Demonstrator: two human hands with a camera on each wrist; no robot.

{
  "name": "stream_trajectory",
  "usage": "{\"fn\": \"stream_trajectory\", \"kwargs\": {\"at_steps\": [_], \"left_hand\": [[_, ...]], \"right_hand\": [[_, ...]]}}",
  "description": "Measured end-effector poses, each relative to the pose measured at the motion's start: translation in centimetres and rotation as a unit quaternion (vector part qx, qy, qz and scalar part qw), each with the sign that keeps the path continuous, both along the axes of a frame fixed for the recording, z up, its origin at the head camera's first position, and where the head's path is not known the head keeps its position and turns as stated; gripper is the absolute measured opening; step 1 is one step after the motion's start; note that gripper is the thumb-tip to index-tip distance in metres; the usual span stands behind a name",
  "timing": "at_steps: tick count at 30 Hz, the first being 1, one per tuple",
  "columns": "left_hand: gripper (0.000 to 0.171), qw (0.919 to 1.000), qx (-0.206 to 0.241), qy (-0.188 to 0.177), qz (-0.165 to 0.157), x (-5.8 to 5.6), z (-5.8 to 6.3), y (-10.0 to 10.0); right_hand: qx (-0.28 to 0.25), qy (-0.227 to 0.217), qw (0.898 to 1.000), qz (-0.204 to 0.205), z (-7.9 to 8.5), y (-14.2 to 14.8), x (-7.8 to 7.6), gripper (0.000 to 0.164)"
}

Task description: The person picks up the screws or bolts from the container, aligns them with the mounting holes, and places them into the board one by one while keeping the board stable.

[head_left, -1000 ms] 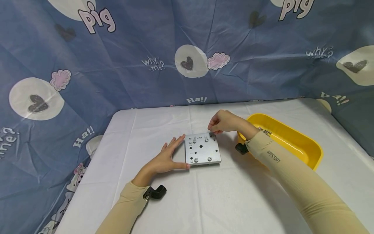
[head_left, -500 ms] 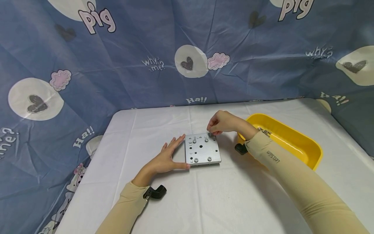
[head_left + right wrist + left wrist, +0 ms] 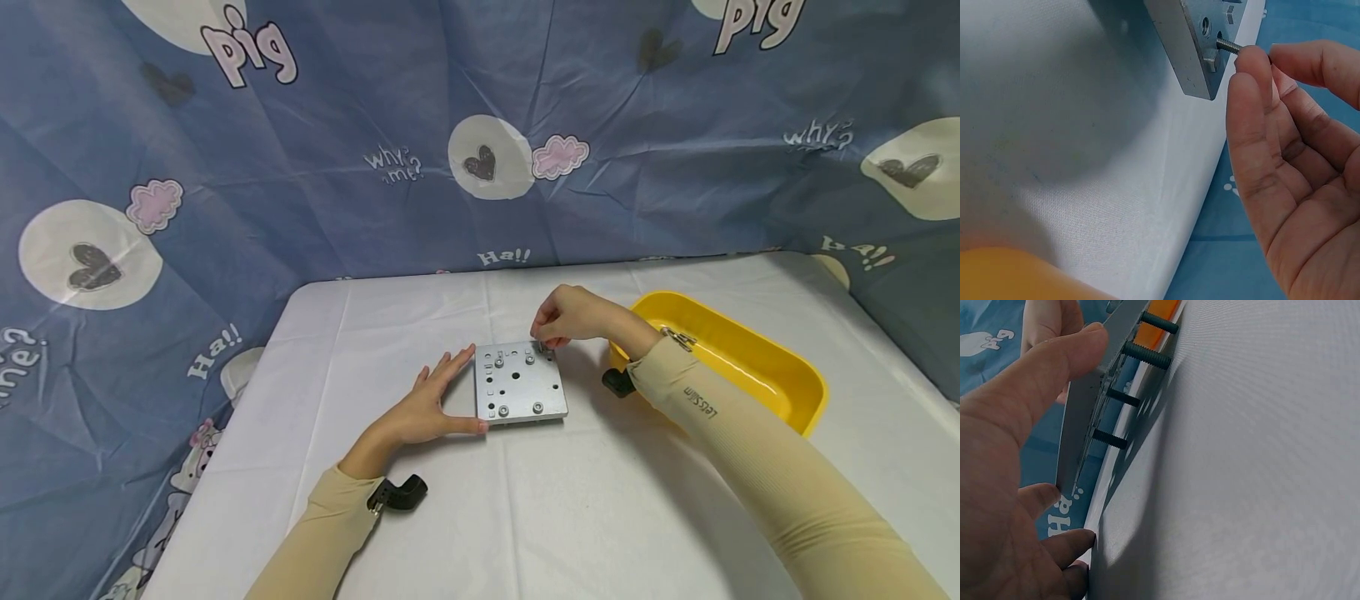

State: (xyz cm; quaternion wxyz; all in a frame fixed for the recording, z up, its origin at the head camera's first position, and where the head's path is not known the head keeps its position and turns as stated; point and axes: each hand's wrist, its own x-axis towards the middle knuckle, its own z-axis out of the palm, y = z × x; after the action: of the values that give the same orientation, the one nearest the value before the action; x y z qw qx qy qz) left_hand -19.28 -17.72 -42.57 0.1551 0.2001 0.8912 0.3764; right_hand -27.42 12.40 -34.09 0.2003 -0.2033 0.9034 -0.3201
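The right hand (image 3: 576,315) shifted slightly, pinching a screw (image 3: 1229,45); the outspread left hand (image 3: 429,407) touched the metal plate's (image 3: 534,387) nine-o'clock edge.

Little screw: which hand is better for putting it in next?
Probably the right hand: its fingers pinch the screw at a hole in the metal plate. The left hand touches the plate's left edge, farther away.

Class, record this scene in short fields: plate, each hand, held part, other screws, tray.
Plate: silver metal plate, drilled with holes
Left hand: left hand spread along plate's left edge
Right hand: right hand pinching a screw
Held part: held screw, tip at far-right corner hole; depth unclear
Other screws: four screw heads on top
Tray: yellow tray, right of plate
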Motion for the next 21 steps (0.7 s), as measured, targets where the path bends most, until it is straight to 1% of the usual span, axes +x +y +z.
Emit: {"fn": "stream_trajectory", "kwargs": {"at_steps": [21], "left_hand": [[0.123,1.0000,0.002,0.002,-0.001,0.13,0.14,0.09]], "right_hand": [[0.009,-0.010,1.000,-0.005,0.06,0.11,-0.01,0.016]]}}
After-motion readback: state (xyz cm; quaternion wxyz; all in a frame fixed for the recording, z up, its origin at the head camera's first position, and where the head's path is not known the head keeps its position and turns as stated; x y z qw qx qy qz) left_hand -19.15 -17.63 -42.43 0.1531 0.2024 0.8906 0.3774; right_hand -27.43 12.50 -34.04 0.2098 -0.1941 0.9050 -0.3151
